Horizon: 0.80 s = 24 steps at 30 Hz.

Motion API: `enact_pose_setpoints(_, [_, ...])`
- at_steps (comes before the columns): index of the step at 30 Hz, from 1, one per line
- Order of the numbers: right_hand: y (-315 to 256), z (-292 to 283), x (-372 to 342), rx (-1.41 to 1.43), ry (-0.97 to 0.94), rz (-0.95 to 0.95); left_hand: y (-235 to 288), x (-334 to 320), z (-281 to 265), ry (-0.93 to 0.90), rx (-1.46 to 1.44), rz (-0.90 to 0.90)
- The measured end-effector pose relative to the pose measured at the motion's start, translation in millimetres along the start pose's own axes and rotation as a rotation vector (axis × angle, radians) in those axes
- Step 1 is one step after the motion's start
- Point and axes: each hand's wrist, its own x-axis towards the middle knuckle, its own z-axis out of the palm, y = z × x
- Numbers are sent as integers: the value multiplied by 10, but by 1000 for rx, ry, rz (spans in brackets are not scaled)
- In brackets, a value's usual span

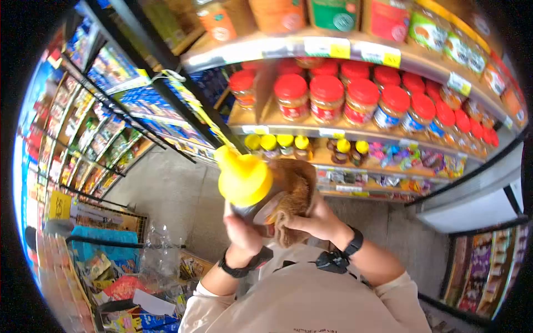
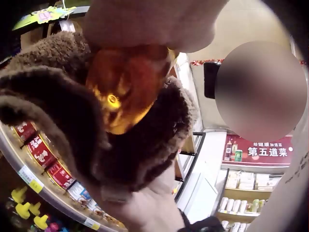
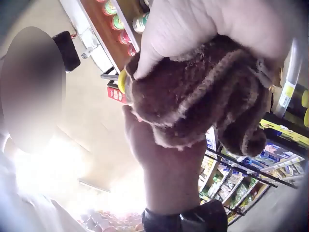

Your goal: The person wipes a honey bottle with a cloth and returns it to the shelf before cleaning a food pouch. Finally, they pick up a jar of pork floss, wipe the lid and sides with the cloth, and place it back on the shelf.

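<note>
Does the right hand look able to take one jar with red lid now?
Probably not as things stand: the right hand is holding the brown cloth. Otherwise, nothing visible blocks the front red-lidded jars.

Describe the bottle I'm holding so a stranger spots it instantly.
Find the shelved red-lidded jars, then the left hand in front of them. It grips an amber bottle with a yellow cap. Unlike the yellow-topped bottles shelved below the jars, it is partly wrapped in brown cloth.

I record the left hand gripping at left, right hand gripping at right, forearms angled inward.
</note>
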Motion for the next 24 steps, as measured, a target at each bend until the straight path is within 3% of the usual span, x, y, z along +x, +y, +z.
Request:
enact_pose_setpoints(4, [11, 47, -30, -87, 218, -34, -190, 239, 76, 17, -9, 35])
enact_pose_setpoints(6, [-25, 58, -34, -108, 229, -18, -185, 343, 83, -105, 65, 122])
enact_pose_setpoints(8, [28, 78, -56, -135, 403, -91, -144, 404, 111, -164, 162, 165])
enact_pose_setpoints(9, [45, 73, -60, -139, 402, -96, -156, 417, 140, -166, 158, 170])
enact_pose_setpoints(12, [106, 33, -71, 38, 541, -113, -224, 415, 213, -162, -26, 84])
enact_pose_setpoints(15, [71, 30, -120, 169, 634, -71, -236, 391, 210, -213, 135, 150])
enact_pose_setpoints(19, [19, 17, -175, 273, 655, -80, -50, 329, 305, -392, 154, 123])
enact_pose_setpoints(20, [70, -28, -192, 325, 658, -82, -45, 324, 304, -355, 103, 60])
enact_pose_setpoints(24, [150, -103, -246, 470, 590, -93, 0, 364, 247, -429, 133, 109])
